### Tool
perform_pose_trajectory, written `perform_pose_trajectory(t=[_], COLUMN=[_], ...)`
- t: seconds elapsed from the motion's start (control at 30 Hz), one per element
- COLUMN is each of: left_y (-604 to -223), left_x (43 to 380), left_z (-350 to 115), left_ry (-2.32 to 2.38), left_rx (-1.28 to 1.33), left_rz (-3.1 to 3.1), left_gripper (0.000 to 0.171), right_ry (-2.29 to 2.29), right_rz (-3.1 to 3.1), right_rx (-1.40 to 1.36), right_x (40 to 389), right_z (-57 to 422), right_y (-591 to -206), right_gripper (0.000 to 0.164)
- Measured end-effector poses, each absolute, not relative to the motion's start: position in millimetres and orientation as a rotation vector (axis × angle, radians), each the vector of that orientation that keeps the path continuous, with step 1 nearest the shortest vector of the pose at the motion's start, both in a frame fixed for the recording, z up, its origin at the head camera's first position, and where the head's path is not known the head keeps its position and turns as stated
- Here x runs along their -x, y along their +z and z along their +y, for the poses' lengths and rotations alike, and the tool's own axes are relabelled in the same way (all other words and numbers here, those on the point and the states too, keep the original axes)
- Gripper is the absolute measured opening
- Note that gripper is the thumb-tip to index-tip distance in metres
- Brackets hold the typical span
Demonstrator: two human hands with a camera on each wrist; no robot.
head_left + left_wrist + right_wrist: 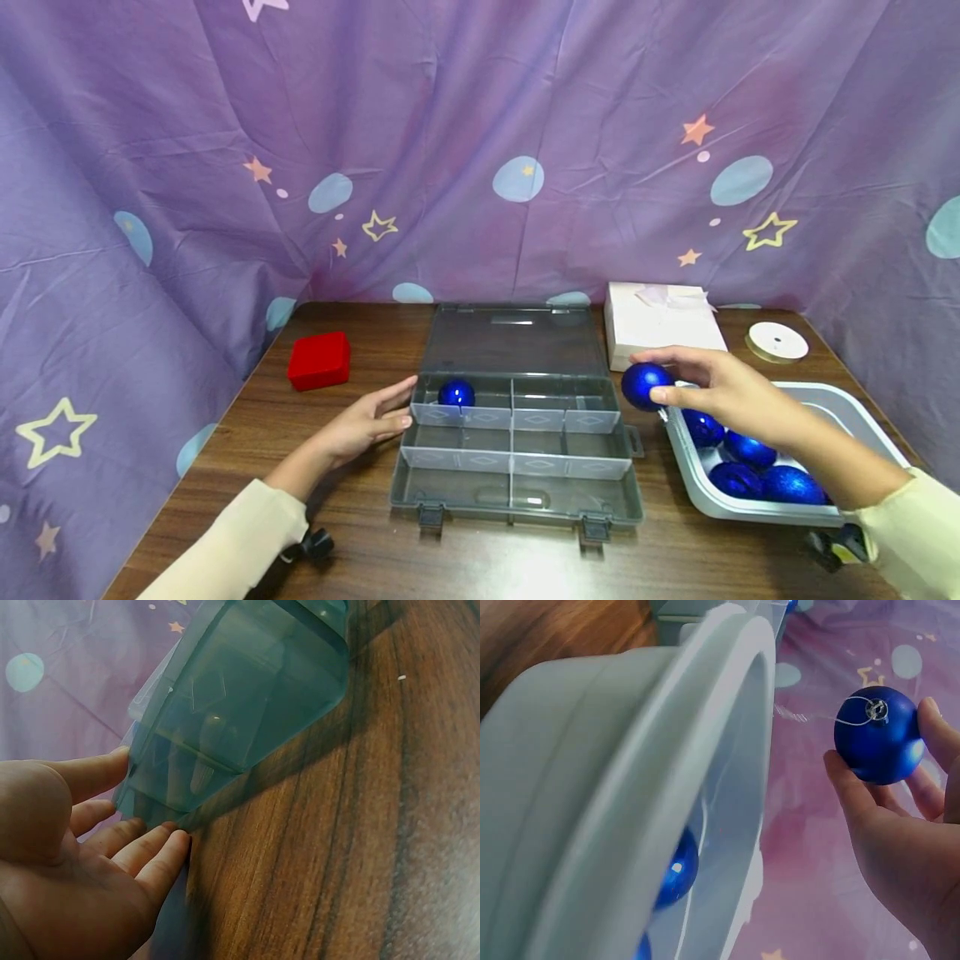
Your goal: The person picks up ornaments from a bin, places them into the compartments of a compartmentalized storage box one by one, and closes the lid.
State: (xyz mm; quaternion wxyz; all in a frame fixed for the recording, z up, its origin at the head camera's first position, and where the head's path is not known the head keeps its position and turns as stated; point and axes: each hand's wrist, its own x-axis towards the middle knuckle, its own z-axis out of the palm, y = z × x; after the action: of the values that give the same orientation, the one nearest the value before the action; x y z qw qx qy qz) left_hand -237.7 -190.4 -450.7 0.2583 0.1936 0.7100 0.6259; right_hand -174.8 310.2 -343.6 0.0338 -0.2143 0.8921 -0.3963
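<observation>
Head view, near side first: tabletop [420,575], brown wood with dark streaked grain; a pale patch of glare [540,575] lies on its nearest visible strip, below the case. Cream sleeves [236,542] come in from the near left and near right.

Grey translucent case [465,487] sits mid-tabletop, its two latches [431,517] toward the near edge. Grey-white tub [750,510] stands by the right edge, with several blue balls [793,485] in it, glossy and glittery.

Left hand [367,425]: fingers relaxed, tips against the case's left wall, grasping nothing; the left wrist view agrees, and shows a small white speck [401,677] on the wood.

Right hand [712,383]: grasping one matte blue ball [643,386] between thumb and fingers, raised off the tabletop near the tub's back left corner, to the right of the case. Right wrist view shows its silver cap [877,710] and a thread loop.

One glossy ball [456,393] sits in the case's back row, left half. Lid [517,342] lies back toward the tabletop's back edge.

Farther off: red box [319,362] by the left edge, toward the back left corner; white gift box [660,321] with a ribbon bow near the back edge; white spool [778,340] near the back right corner.

Beyond, I note purple cloth [450,125], creased, printed with stars and pale blue ovals, hanging behind the back edge and along both sides.
</observation>
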Motion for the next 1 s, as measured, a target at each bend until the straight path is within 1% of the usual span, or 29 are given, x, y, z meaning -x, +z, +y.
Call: perform_pose_trajectory(t=[0.2,0.53,0.87,1.0], left_y=[-452.1,-452.0,-451.8,-451.9], left_x=[239.0,239.0,239.6,239.3], left_z=[-189.3,-189.2,-190.5,-189.9], left_ry=[1.703,1.702,1.714,1.710], left_rx=[-0.525,-0.518,-0.513,-0.510], left_rz=[1.915,1.906,1.884,1.887], left_gripper=[0.074,0.075,0.075,0.075], right_ry=[-1.318,-1.446,-1.445,-1.434], right_rz=[2.669,2.492,2.391,2.360], right_rx=[0.731,0.764,0.747,0.741], right_x=[187.4,206.6,225.0,232.6], right_z=[293.0,265.4,237.6,226.9], right_y=[-345.5,-351.2,-353.6,-356.8], right_gripper=[0.041,0.046,0.056,0.057])
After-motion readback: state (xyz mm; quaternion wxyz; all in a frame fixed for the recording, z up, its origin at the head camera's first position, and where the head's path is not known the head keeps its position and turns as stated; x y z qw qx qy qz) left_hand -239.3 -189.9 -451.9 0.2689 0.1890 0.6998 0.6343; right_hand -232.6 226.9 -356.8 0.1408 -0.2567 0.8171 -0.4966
